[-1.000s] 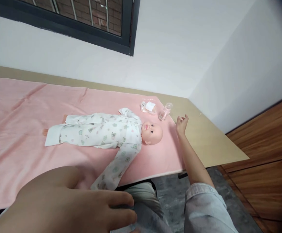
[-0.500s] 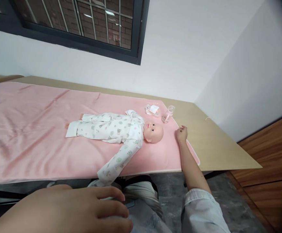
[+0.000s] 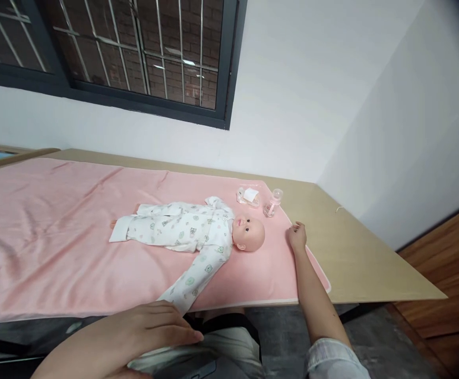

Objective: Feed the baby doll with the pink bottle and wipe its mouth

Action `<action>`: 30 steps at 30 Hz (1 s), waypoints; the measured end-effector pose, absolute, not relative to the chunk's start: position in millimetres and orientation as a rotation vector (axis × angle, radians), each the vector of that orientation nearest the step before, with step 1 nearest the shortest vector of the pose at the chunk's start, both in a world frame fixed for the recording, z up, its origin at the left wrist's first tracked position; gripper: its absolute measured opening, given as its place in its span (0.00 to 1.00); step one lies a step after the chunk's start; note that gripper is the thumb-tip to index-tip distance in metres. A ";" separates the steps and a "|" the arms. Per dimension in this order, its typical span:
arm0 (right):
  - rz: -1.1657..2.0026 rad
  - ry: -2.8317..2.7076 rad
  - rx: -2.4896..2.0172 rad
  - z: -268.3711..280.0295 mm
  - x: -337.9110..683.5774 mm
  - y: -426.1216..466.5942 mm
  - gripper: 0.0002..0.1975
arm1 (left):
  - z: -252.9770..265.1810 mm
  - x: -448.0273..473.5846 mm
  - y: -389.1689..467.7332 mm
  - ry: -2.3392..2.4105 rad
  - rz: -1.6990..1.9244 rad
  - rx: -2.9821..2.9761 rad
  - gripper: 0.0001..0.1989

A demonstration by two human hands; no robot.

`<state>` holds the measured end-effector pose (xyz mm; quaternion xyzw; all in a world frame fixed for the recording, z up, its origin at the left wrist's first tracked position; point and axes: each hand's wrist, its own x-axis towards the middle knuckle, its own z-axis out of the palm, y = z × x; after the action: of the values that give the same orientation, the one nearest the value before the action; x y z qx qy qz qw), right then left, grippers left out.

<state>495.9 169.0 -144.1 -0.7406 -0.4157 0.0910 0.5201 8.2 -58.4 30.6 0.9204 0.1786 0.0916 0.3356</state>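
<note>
White plastered walls [image 3: 292, 79] are met at right; a dark-framed barred window [image 3: 135, 52] is set upper left, grey floor [image 3: 280, 326] below.

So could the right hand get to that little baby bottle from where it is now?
Probably yes. The right hand rests flat on the pink blanket's edge, just nearer the camera than the baby bottle. Only bare blanket and table lie between them, and the doll's head sits off to the side.

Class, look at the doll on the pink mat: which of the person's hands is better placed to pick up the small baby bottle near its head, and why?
Probably the right hand: it rests on the pink mat just short of the bottle. The left hand lies low at the person's lap, near the doll's sleeve end, much farther away.
</note>
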 end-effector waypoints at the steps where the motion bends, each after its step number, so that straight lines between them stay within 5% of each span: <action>1: 0.220 -0.999 -1.778 -144.2 495.9 169.2 0.27 | 26.8 7.3 -58.1 0.480 0.209 2.376 0.33; 20: 0.267 -1.032 -1.818 -135.3 492.9 170.1 0.28 | -11.3 38.0 -28.8 0.423 0.340 2.353 0.30; 30: 0.495 -1.079 -1.677 -118.6 465.0 163.8 0.44 | 17.6 67.1 -25.8 0.372 0.216 2.328 0.25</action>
<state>465.0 163.8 -118.6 -0.6986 -0.4493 0.2062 0.5172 67.1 -25.8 17.6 0.9106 0.1454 0.0844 0.3776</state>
